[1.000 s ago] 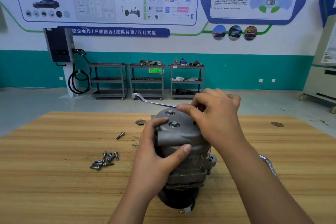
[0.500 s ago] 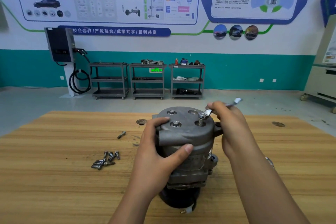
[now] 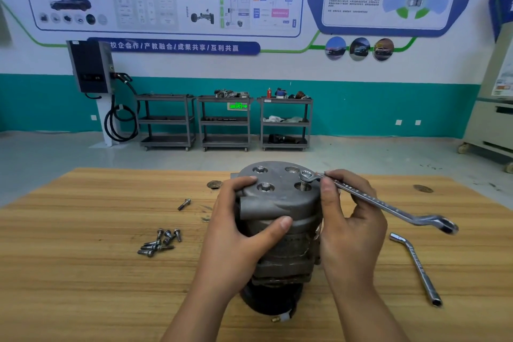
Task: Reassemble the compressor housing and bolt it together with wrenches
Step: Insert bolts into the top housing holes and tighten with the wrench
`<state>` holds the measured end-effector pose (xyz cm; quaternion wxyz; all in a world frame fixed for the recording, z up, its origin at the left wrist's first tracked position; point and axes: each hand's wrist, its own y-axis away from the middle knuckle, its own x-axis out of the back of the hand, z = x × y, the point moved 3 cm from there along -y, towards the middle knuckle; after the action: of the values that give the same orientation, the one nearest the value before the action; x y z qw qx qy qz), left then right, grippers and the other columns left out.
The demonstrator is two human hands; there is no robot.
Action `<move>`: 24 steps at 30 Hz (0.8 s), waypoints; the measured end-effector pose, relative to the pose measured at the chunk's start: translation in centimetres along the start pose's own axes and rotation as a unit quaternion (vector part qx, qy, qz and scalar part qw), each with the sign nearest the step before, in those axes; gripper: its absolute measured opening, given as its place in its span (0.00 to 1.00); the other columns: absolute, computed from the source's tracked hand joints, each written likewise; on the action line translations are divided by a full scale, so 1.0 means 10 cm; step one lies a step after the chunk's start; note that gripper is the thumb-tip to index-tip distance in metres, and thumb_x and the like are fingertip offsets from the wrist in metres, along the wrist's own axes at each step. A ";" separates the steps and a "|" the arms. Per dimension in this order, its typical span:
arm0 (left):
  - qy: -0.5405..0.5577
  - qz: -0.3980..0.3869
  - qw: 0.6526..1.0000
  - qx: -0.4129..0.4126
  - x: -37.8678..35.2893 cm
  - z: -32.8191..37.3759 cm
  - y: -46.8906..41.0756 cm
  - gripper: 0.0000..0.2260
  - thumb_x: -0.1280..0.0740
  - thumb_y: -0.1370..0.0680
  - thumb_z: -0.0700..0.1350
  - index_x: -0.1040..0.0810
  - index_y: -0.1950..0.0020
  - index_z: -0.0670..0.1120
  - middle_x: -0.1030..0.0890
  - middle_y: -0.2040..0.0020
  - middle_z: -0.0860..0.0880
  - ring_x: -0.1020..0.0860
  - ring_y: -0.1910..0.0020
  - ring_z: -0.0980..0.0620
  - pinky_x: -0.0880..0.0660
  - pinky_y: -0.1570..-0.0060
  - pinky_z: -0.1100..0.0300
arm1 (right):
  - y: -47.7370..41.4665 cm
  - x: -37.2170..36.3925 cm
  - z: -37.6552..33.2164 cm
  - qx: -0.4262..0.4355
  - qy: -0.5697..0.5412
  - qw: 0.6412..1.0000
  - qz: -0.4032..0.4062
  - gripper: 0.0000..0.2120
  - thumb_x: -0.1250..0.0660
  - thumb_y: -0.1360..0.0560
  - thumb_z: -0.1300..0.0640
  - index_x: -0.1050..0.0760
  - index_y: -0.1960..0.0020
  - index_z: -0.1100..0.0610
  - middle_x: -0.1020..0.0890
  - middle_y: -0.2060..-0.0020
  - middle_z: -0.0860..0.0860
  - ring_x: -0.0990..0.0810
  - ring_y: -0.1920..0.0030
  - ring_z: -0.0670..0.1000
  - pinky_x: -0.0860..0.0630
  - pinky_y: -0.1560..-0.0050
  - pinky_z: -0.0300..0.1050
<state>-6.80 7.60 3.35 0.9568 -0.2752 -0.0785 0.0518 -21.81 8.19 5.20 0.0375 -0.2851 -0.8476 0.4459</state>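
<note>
Head view: the compressor housing (image 3: pixel 277 203) stands upright mid-bench (image 3: pixel 83 272), long axis vertical, bolted end face up. Its dark lower end is partly hidden behind the wrists. The left grip (image 3: pixel 241 236) curls round the housing's left side, thumb across the front. The right grip (image 3: pixel 349 219) pinches the ring wrench (image 3: pixel 374 203) near its ring, which sits on a raised bolt (image 3: pixel 305 179). The wrench handle slants away to the right.

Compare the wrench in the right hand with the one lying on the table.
The held wrench is pinched by the right hand, its ring over a bolt atop the compressor; the lying wrench rests untouched on the table. The held wrench is a flat bar with offset ring ends; the lying wrench is a round bar bent near its far end. Both are shiny metal.
</note>
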 end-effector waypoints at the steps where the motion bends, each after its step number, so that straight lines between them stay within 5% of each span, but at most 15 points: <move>1: -0.005 0.001 1.000 0.002 0.00 0.00 0.00 0.26 0.25 0.41 0.58 0.31 0.47 0.68 0.24 0.49 0.67 0.23 0.51 0.67 0.26 0.56 0.71 | -0.03 0.01 -0.04 0.038 0.048 0.998 -0.006 0.02 0.35 0.28 0.50 0.25 0.56 0.43 0.22 0.57 0.42 0.24 0.53 0.44 0.29 0.49 0.35; 3: -0.017 0.001 1.000 0.003 -0.01 0.00 0.00 0.25 0.26 0.40 0.57 0.32 0.47 0.69 0.24 0.47 0.64 0.23 0.50 0.66 0.25 0.55 0.69 | -0.06 -0.02 -0.11 0.125 0.140 0.982 -0.026 0.04 0.36 0.27 0.54 0.24 0.57 0.53 0.22 0.58 0.44 0.24 0.53 0.49 0.28 0.49 0.46; 6: -0.029 -0.003 1.000 0.000 -0.03 0.01 -0.01 0.25 0.26 0.40 0.58 0.32 0.48 0.69 0.24 0.44 0.59 0.23 0.47 0.59 0.24 0.49 0.58 | -0.05 -0.08 -0.17 0.195 0.183 0.960 -0.082 0.06 0.38 0.26 0.59 0.24 0.55 0.61 0.20 0.56 0.52 0.24 0.51 0.50 0.29 0.48 0.46; 12: -0.010 -0.002 1.000 0.006 -0.01 0.00 0.01 0.26 0.26 0.42 0.59 0.31 0.47 0.68 0.24 0.47 0.63 0.22 0.49 0.61 0.22 0.49 0.57 | -0.20 -0.08 -0.29 0.149 0.182 0.938 -0.253 0.08 0.36 0.25 0.60 0.21 0.49 0.60 0.18 0.56 0.52 0.20 0.54 0.52 0.24 0.54 0.43; 16: -0.007 0.000 1.000 0.011 0.01 -0.01 0.01 0.27 0.27 0.43 0.62 0.31 0.46 0.67 0.25 0.48 0.67 0.22 0.51 0.65 0.24 0.52 0.62 | -0.41 0.03 -0.33 0.115 0.246 0.872 -0.407 0.17 0.35 0.25 0.67 0.22 0.39 0.53 0.18 0.47 0.49 0.25 0.48 0.42 0.34 0.48 0.23; 24: -0.023 -0.008 1.000 0.020 0.00 -0.02 0.02 0.27 0.26 0.41 0.61 0.32 0.47 0.70 0.23 0.47 0.62 0.22 0.51 0.63 0.24 0.55 0.65 | -0.69 -0.11 -0.38 0.090 0.246 0.856 -0.446 0.11 0.30 0.29 0.62 0.17 0.49 0.52 0.20 0.63 0.41 0.24 0.61 0.38 0.32 0.56 0.27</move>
<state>-6.80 7.65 3.11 0.9605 -0.2538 -0.1014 0.0517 -22.80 7.39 13.00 0.4655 0.0278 -0.8030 0.3710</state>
